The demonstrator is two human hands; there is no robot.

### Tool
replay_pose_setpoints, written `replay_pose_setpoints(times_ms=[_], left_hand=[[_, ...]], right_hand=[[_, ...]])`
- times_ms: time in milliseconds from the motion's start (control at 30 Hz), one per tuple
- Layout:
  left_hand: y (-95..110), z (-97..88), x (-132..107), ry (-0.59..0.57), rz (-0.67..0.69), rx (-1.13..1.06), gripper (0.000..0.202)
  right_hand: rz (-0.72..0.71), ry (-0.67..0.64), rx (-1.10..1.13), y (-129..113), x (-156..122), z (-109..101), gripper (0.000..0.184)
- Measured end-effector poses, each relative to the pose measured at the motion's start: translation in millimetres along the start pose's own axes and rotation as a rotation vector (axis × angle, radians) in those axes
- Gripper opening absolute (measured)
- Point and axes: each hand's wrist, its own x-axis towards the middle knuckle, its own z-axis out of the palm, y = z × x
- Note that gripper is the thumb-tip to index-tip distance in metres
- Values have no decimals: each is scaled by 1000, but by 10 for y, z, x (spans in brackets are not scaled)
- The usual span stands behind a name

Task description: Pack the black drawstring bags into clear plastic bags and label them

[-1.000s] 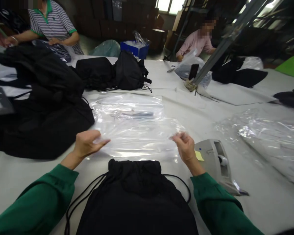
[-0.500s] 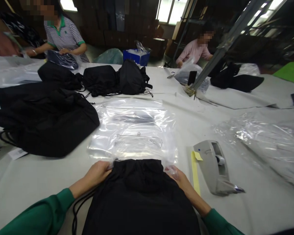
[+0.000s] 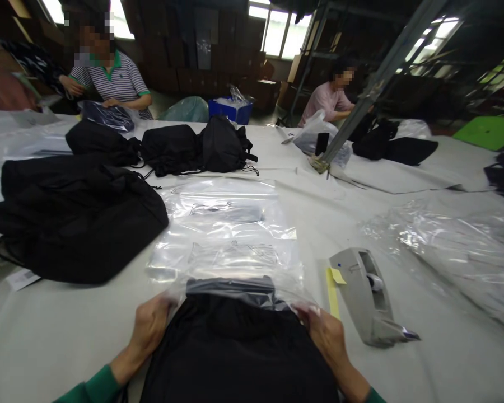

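A black drawstring bag (image 3: pixel 239 352) lies flat in front of me, its gathered top edge pointing away. A clear plastic bag (image 3: pixel 231 286) now covers that top edge, its opening stretched across it. My left hand (image 3: pixel 153 319) is closed on the plastic at the left corner of the opening. At the right corner, my right hand (image 3: pixel 321 330) pinches the plastic too. Both hands are a little blurred, and some fingertips are hidden. Beyond the covered edge lies a stack of clear plastic bags (image 3: pixel 231 224) on the white table.
On the left lies a big black bag (image 3: pixel 84 218), with several smaller black bags (image 3: pixel 168 148) behind it. A grey tape dispenser (image 3: pixel 361 296) and a yellow strip (image 3: pixel 333 294) are at right, beside loose plastic (image 3: pixel 453 240). A metal post (image 3: pixel 373 95) rises behind. Two people work across the table.
Both hands have come toward me, drawing the plastic bag's opening over the top of the black drawstring bag. The view has tilted up slightly.
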Motion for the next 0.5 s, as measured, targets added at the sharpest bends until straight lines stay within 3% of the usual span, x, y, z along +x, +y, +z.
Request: replay_pose_setpoints(times_ms=[100, 200, 333, 433, 500], left_hand=[[-313, -166, -497, -56, 186, -1, 40], [-463, -285, -693, -208, 158, 82, 22], [-380, -294, -419, -457, 0, 275, 22], [-209, -205, -140, -517, -99, 429, 32], [-49, -123, -10, -575, -91, 383, 34]], right_hand=[[-326, -122, -120, 330, -330, -162, 29], [-361, -281, -146, 446, -459, -185, 31], [-98, -197, -310, 325, -215, -3, 26], [25, -177, -377, 199, -5, 169, 24], [32, -176, -306, 138, 45, 270, 28]])
